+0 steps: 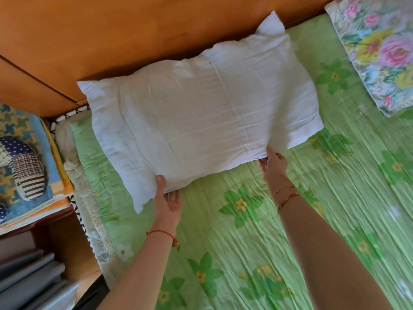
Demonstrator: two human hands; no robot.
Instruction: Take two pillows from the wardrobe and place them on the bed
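Note:
A large white pillow (196, 113) lies on the bed (257, 231), which has a green flowered sheet, with its far edge against the wooden headboard (111, 34). My left hand (168, 203) grips the pillow's near left edge, thumb on top and fingers underneath. At the near right edge my right hand (273, 165) pinches the pillow the same way. A second pillow with a pink and yellow flower print (380, 52) rests at the bed's far right, partly cut off by the frame.
A bedside shelf at the left holds folded blue and yellow cloths (29, 153) with a patchwork cushion (24, 168) on top. Below it stand several grey folders (33, 280). A lace-edged mattress side (89, 198) runs between shelf and sheet.

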